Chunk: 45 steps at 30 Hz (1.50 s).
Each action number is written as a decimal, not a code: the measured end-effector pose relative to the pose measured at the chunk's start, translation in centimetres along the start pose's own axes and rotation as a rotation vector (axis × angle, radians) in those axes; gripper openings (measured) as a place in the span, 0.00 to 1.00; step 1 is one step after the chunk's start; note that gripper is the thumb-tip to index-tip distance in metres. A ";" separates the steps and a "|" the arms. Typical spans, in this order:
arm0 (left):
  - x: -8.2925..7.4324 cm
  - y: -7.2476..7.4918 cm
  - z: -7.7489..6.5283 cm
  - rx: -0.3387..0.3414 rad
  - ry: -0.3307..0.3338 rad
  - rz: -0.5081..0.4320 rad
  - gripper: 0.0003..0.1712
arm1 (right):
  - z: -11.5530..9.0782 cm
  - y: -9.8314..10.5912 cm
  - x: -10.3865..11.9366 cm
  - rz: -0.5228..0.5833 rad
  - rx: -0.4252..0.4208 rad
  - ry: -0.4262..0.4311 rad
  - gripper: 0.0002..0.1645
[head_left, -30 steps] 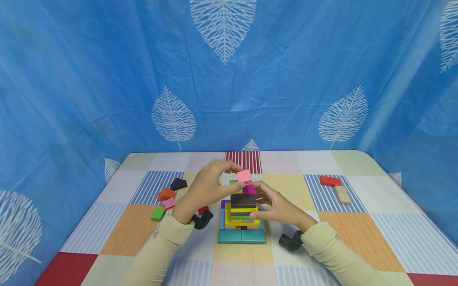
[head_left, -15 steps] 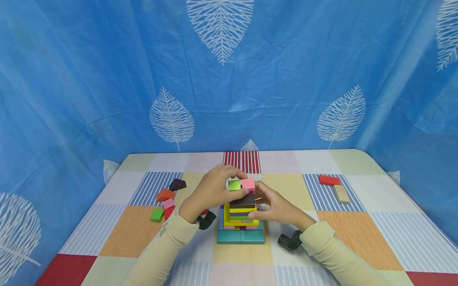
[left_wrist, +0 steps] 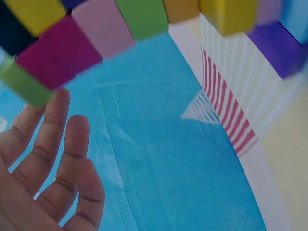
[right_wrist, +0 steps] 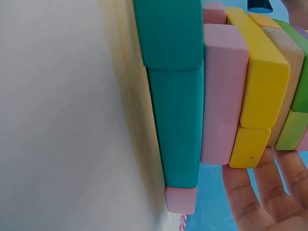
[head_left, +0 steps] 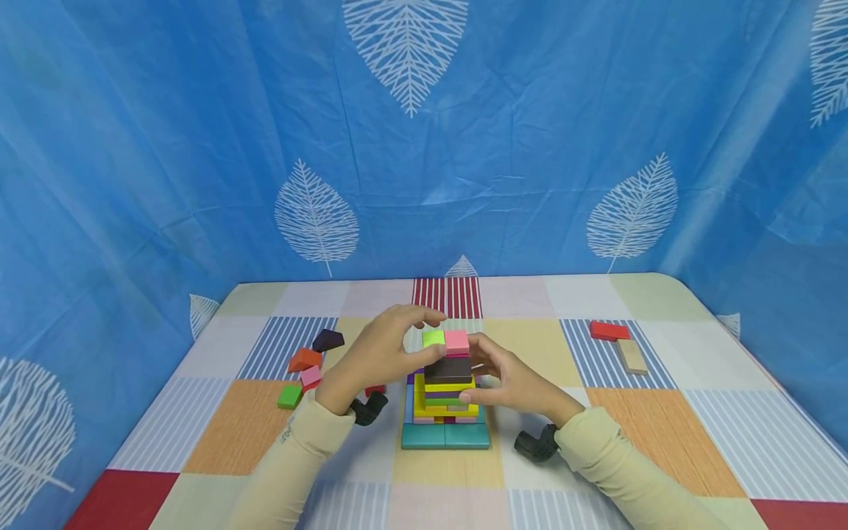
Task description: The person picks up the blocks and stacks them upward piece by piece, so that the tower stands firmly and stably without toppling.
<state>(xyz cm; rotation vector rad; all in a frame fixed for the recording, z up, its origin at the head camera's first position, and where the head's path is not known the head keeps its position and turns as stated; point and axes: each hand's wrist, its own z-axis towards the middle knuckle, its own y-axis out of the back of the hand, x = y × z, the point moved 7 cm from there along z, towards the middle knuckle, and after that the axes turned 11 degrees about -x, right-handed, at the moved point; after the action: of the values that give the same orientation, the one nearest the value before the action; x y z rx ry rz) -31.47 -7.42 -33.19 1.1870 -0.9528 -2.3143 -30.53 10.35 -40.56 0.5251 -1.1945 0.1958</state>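
A tower of coloured blocks stands on a teal base layer at the middle of the table. On its top lie a pink block and a lime-green block, side by side over a dark brown one. My left hand hovers at the top left, fingers spread apart from the thumb, whose tip is close to the pink block. In the left wrist view its fingertips come up to a green block. My right hand cups the tower's right side, with fingertips against the blocks and its thumb at the front.
To the left lie loose blocks: black, orange, pink and green, plus red ones partly hidden by the left arm. At the right are a red block and a plain wooden block. A blue curtain hangs behind.
My left hand has lowered the pink block onto the tower top beside the lime-green block, let go and drawn back slightly left. The right hand has stayed at the tower's side.
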 end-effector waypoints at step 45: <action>8.9 -0.2 -5.5 0.345 0.291 0.075 0.16 | -0.1 0.0 0.0 0.000 -0.005 0.008 0.43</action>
<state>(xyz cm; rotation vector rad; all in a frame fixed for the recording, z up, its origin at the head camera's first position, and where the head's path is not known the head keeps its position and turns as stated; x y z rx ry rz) -32.12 -14.74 -40.66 1.5411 -1.2918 -1.8978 -30.42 10.37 -40.58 0.5199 -1.1868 0.1949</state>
